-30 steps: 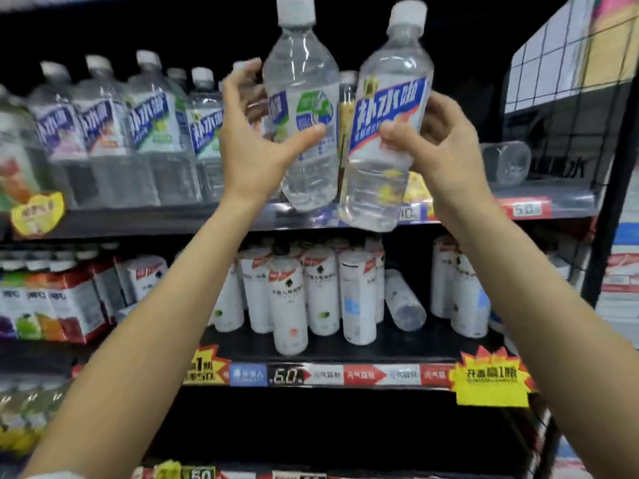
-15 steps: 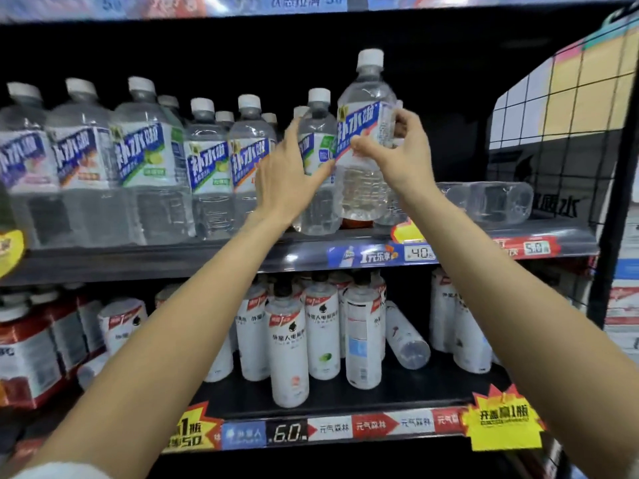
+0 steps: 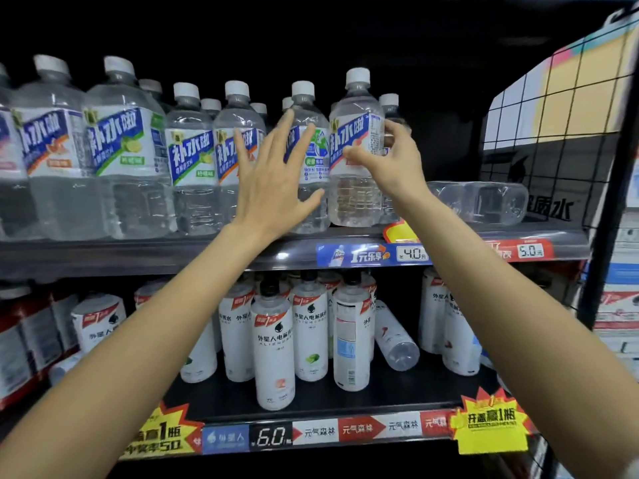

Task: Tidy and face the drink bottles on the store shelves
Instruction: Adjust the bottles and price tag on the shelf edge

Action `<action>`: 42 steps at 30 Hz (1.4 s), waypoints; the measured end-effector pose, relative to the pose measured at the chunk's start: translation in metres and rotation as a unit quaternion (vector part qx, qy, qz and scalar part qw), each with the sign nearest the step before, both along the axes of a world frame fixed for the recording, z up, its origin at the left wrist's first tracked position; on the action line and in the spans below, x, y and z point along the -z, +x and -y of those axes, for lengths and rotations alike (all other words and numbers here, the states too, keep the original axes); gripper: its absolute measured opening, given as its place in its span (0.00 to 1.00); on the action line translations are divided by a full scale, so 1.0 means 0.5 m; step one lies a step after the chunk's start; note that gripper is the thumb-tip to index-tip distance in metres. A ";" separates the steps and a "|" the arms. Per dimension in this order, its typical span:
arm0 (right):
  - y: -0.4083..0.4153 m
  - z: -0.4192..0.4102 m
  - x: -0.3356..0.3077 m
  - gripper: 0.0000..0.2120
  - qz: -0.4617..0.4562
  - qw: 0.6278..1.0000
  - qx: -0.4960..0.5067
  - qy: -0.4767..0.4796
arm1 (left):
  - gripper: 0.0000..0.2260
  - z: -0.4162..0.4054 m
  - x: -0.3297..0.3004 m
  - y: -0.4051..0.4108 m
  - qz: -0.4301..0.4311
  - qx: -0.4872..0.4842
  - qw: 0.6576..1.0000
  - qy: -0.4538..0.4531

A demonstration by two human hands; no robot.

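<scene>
On the upper shelf (image 3: 242, 252) the clear drink bottles (image 3: 188, 157) stand upright in a row with labels mostly forward. The right hand (image 3: 387, 160) grips the rightmost upright bottle (image 3: 356, 150), seemingly setting or turning it at the row's end, while the left hand (image 3: 276, 174) is spread open, flat against the neighbouring bottle (image 3: 311, 160). Much seems left: 1 clear bottle (image 3: 480, 202) lies on its side further right, and on the lower shelf (image 3: 311, 406) a white bottle (image 3: 394, 335) has toppled among unevenly faced ones.
</scene>
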State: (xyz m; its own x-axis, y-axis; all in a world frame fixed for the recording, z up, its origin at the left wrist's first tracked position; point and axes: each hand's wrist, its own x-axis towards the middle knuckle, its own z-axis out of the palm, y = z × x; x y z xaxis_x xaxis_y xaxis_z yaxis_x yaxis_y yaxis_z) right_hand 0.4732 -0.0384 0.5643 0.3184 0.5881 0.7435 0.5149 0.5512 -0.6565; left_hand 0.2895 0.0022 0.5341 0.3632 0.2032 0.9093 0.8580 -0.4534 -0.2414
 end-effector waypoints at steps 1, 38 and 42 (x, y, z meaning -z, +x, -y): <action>0.000 0.000 -0.001 0.28 0.004 1.000 0.005 -0.002 | 0.37 0.002 -0.001 0.000 0.004 0.006 1.000 -0.010; 0.106 0.406 0.623 0.10 0.407 0.895 0.181 -0.024 | 0.11 0.325 0.526 0.106 0.085 0.350 0.915 -0.184; 0.167 0.447 0.769 0.13 0.432 0.881 0.143 -0.128 | 0.13 0.353 0.688 0.148 0.000 0.265 0.902 -0.341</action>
